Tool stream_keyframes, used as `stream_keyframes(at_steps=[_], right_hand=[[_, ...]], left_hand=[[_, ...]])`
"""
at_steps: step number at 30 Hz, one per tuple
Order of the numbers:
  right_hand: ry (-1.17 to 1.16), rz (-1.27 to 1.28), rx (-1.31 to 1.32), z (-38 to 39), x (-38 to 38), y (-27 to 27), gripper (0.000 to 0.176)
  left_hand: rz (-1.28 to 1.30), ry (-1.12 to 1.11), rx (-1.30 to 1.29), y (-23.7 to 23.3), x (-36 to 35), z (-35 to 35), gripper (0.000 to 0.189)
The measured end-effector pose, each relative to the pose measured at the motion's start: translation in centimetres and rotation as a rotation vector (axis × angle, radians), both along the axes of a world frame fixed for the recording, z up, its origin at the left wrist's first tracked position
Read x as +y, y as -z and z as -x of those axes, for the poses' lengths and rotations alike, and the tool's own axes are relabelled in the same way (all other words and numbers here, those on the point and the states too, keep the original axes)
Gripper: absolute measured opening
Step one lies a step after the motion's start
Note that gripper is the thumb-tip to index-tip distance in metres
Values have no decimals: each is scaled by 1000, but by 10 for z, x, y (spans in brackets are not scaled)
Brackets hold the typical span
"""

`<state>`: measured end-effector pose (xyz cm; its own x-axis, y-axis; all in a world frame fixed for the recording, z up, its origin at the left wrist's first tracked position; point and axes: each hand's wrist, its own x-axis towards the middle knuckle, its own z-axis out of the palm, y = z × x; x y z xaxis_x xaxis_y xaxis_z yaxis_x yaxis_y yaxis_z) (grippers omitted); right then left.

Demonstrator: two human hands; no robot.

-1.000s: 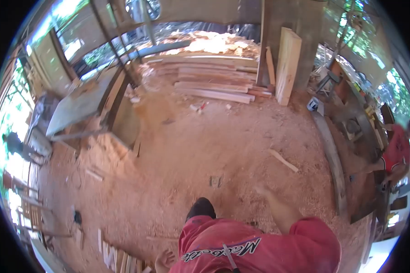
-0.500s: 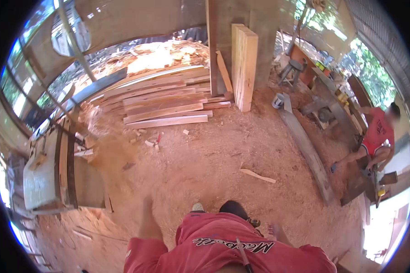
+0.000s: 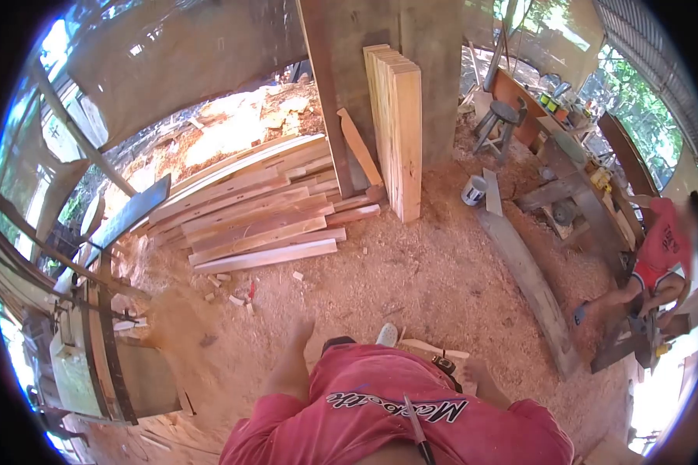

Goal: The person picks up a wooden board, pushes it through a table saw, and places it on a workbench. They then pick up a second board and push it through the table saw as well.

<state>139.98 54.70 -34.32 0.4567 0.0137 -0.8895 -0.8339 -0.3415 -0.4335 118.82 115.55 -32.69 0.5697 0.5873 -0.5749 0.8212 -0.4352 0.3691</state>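
Hanging ahead of my red shirt (image 3: pixel 395 380), my left hand (image 3: pixel 301 332) is over the sawdust-covered floor; its fingers are smeared by motion. On the other side of my body, my right hand (image 3: pixel 475 372) is low, close to the tape measure (image 3: pixel 444 363) at my waist. Its fingers are too small and blurred to read, and no object shows in it. A pen-like tool (image 3: pixel 419 430) hangs at my shirt collar. One light shoe (image 3: pixel 388 334) shows beyond the shirt, beside a thin wood strip (image 3: pixel 434 349) on the floor.
Sawn boards (image 3: pixel 264 232) lie stacked ahead left; thick planks (image 3: pixel 395 132) stand upright by the wall. A long beam (image 3: pixel 527 287) lies at right, near a bucket (image 3: pixel 474 191) and stool (image 3: pixel 496 128). Another person (image 3: pixel 663 248) sits far right. A workbench (image 3: pixel 85 372) stands left.
The camera view has shifted forward, bringing the boards and upright planks closer. My left hand has swung, and the wood strip now lies near my foot.
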Motion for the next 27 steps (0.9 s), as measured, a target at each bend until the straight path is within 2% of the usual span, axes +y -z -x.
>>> stream_keyframes(at_steps=[1,2,3,5,6,8,11,13,15,17,19,21,23,25,27], right_hand=[[-35,128,-79,-38,35,-6,27],[1,54,-142,-75,59,-12,26],[35,-12,-201,-108,77,-17,25],[-11,-40,-276,-167,126,-50,23],[-13,-39,-333,-190,155,-75,22],[-14,-40,-391,-232,189,-95,21],[-34,-12,-435,-291,223,-86,19],[-71,-85,-365,-320,224,-78,19],[-102,-82,-342,-341,206,-43,24],[-87,52,-346,-353,180,-5,28],[-20,304,-209,-362,180,-31,32],[-3,299,-218,-393,183,-46,31],[79,306,-251,-424,183,-30,31],[165,381,-341,-464,191,-5,31],[215,508,-511,-510,198,35,31]], left_hand=[[19,406,262,33,5,24,43],[100,450,354,43,-8,51,44],[222,215,377,40,-25,72,44],[445,-411,362,29,-56,110,45],[505,-621,346,21,-68,119,46],[574,-845,342,14,-77,119,47],[600,-992,322,24,-56,74,49],[590,-1028,269,42,-19,8,50],[565,-985,154,65,34,-84,51],[550,-890,-17,84,98,-209,52],[565,-770,-233,76,152,-354,54],[614,-685,-461,21,191,-497,55],[715,-678,-633,-58,216,-619,56],[816,-709,-742,-143,229,-713,58],[817,-643,-836,-211,236,-781,59]])
